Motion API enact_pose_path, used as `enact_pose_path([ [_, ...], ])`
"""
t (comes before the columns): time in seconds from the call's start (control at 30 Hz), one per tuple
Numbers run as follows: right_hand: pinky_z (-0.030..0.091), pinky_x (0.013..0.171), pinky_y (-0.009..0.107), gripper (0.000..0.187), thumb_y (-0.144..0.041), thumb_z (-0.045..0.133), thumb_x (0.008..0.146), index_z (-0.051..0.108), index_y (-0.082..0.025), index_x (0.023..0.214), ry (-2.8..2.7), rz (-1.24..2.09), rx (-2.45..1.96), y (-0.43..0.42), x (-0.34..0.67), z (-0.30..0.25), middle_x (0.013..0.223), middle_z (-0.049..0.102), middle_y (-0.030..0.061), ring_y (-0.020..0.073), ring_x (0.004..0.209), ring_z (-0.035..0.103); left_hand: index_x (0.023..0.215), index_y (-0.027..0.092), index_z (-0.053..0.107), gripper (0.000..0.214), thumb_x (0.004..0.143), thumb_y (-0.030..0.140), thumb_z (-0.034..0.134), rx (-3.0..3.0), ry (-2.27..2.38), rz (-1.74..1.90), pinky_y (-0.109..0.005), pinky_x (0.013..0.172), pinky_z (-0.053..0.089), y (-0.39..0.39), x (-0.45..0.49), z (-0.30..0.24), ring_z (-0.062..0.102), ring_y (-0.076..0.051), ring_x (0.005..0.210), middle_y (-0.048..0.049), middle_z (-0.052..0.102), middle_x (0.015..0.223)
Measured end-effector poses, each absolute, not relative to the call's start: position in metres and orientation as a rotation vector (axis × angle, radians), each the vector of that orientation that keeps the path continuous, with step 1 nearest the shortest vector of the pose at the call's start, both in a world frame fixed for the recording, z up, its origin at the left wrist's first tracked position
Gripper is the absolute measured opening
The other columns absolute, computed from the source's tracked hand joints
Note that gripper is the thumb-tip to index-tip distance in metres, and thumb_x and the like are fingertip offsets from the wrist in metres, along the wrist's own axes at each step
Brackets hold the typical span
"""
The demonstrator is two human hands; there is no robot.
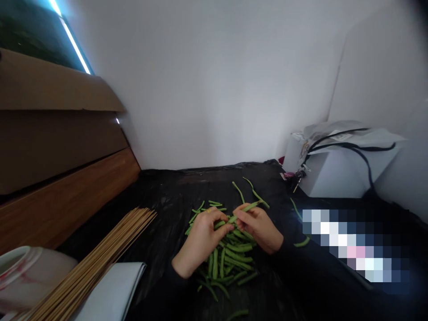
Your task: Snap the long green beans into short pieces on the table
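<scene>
A heap of cut green beans (230, 256) lies on a black plastic sheet (167, 196). Over the heap, my left hand (203, 236) and my right hand (257, 225) meet, both with fingers curled. Together they pinch one green bean (245, 207) that sticks up and to the right from my right fingers. A few long whole beans (257, 194) lie just behind the hands.
A bundle of bamboo skewers (100, 258) lies at the left over a pale sheet (117, 290). A white bowl (20, 272) sits at the bottom left. A white box with a bag and black cords (337, 165) stands at the right. Wooden boards (67, 196) line the left side.
</scene>
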State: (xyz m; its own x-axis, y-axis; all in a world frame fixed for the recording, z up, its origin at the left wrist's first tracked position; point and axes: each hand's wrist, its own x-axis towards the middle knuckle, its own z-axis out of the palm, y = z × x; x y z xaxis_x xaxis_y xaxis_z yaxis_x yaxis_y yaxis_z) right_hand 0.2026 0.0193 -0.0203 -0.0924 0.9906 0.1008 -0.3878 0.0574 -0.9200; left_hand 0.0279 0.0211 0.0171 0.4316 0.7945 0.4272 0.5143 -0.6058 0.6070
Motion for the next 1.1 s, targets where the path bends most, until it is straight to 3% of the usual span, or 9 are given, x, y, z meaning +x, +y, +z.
enact_pose_path([
  [0.33,0.042,0.060,0.023,0.021,-0.030,0.082,0.068,0.068,-0.017,0.077,-0.803,1.579,-0.618,0.016,0.206,-0.012,0.068,0.068,0.0010,0.0098,0.061,0.058,0.078,0.017,0.068,0.008,0.082,0.023,0.064,2.093,1.110,1.244,-0.027,0.069,0.042,0.022,0.034,0.007,0.060,-0.018,0.074,-0.0032,0.064,0.074],
  [0.53,0.044,0.062,0.024,0.022,-0.029,0.083,0.067,0.067,-0.018,0.078,-0.787,1.593,-0.607,0.014,0.205,-0.013,0.071,0.070,0.0016,0.0100,0.063,0.060,0.078,0.017,0.070,0.015,0.079,0.031,0.068,1.762,1.114,1.341,-0.024,0.055,0.041,0.021,0.037,0.007,0.052,-0.010,0.047,0.0006,0.061,0.065],
  [0.8,0.044,0.060,0.024,0.026,-0.032,0.083,0.066,0.065,-0.018,0.079,-0.798,1.614,-0.649,0.010,0.196,-0.018,0.071,0.070,0.0013,0.0103,0.063,0.059,0.076,0.014,0.068,0.026,0.075,0.039,0.070,1.368,1.067,1.320,-0.019,0.045,0.032,0.022,0.036,0.014,0.044,-0.008,0.041,0.0042,0.055,0.046],
  [1.0,0.044,0.059,0.024,0.028,-0.030,0.085,0.063,0.065,-0.016,0.076,-0.771,1.613,-0.680,0.013,0.199,-0.018,0.068,0.070,0.0025,0.0098,0.059,0.058,0.078,0.012,0.067,0.032,0.072,0.042,0.075,1.089,0.930,1.479,-0.016,0.045,0.031,0.030,0.029,0.015,0.039,-0.004,0.044,0.0064,0.050,0.048],
  [1.1,0.044,0.059,0.023,0.028,-0.030,0.085,0.063,0.065,-0.016,0.076,-0.744,1.622,-0.672,0.015,0.201,-0.019,0.067,0.069,0.0021,0.0092,0.058,0.057,0.077,0.013,0.062,0.034,0.068,0.041,0.078,0.862,0.849,1.507,-0.014,0.045,0.034,0.034,0.022,0.020,0.046,-0.004,0.051,0.0046,0.054,0.059],
])
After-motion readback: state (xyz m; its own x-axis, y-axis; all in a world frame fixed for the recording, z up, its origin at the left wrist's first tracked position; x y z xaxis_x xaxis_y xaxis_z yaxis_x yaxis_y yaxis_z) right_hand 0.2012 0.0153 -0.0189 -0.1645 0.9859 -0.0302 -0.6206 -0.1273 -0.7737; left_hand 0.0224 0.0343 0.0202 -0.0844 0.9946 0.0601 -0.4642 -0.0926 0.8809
